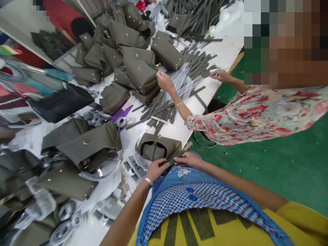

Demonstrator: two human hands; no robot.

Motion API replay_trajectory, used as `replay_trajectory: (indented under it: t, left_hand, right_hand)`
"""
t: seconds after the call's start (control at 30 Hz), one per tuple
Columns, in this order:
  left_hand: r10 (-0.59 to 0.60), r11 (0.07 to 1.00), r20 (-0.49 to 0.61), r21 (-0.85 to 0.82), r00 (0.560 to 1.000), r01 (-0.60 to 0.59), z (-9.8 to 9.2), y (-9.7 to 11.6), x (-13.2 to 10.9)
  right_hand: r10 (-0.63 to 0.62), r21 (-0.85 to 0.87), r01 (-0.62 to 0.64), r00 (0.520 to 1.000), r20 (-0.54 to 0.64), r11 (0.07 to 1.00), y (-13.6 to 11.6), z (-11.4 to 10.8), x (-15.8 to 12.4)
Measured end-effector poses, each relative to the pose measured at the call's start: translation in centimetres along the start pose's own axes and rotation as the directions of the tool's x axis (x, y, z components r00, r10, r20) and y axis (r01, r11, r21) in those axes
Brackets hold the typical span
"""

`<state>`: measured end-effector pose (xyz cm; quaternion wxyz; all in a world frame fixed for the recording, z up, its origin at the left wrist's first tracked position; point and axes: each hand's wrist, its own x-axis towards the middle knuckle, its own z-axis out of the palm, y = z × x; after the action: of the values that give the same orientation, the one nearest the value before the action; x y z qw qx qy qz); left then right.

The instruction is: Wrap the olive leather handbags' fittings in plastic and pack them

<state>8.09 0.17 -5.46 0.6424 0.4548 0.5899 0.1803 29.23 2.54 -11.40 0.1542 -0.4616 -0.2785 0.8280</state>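
Close in front of my apron lies an olive-grey handbag (pixel 174 145), with its dark opening facing me and a small metal fitting on its upper edge. My left hand (pixel 156 169) is at the bag's near edge, with thumb and fingers pinched on an olive-grey strap (pixel 179 154). On the right, my right hand (pixel 189 160) has its fingers closed on the same strap, close to my apron. One strap end sticks out past the bag's right side. Crumpled clear plastic (pixel 141 161) lies beside the bag, left of my left hand.
Many olive-grey handbags (pixel 139 70) are heaped at the back and left. Loose straps (pixel 164 111) cover the white table (pixel 188 124). A co-worker in a floral top (pixel 246 118) stands at right, one hand (pixel 165 82) at a bag. Tape rolls (pixel 63 234) lie at left.
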Motion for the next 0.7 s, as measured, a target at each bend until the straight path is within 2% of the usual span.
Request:
replay_trajectory:
  t: [0.07,0.17,0.27,0.33,0.4,0.47,0.5,0.6,0.7]
  left_hand:
    - [-0.040,0.995,-0.036,-0.097,0.999,0.036,0.4,-0.2,-0.2]
    - [-0.056,0.970,-0.042,-0.241,0.998,0.044,0.9,-0.6,-0.3]
    - [-0.060,0.955,-0.037,-0.292,0.997,0.047,1.0,-0.6,-0.5]
    - [-0.052,0.986,-0.064,-0.164,0.997,0.041,1.0,-0.2,-0.8]
    - [-0.009,0.997,-0.081,0.075,0.997,0.015,0.8,0.4,-1.1]
    - [0.040,0.962,-0.095,0.274,0.995,-0.012,0.7,0.9,-1.0]
    - [0.057,0.946,-0.105,0.322,0.993,-0.020,0.6,1.0,-0.8]
    - [0.072,0.948,-0.159,0.318,0.985,-0.018,0.6,0.7,0.2]
    - [0.071,0.971,-0.187,0.239,0.980,-0.025,0.7,0.1,1.4]
  right_hand:
    - [-0.029,-0.151,0.032,0.999,0.018,0.988,0.0,-0.1,-0.5]
    - [-0.145,-0.362,0.151,0.988,0.043,0.920,-0.3,0.0,-1.4]
    - [-0.311,-0.438,0.307,0.948,0.064,0.845,-0.5,0.4,-2.3]
    - [-0.396,-0.456,0.386,0.915,0.078,0.802,-0.6,0.7,-2.7]
    - [-0.441,-0.463,0.428,0.893,0.087,0.776,-0.6,0.9,-3.1]
    - [-0.464,-0.459,0.457,0.880,0.106,0.762,-0.6,1.0,-3.3]
    - [-0.472,-0.455,0.470,0.874,0.120,0.756,-0.7,1.0,-3.5]
    - [-0.510,-0.440,0.516,0.848,0.142,0.735,-1.2,1.0,-3.8]
    - [-0.559,-0.446,0.528,0.826,0.073,0.723,-1.6,1.0,-4.1]
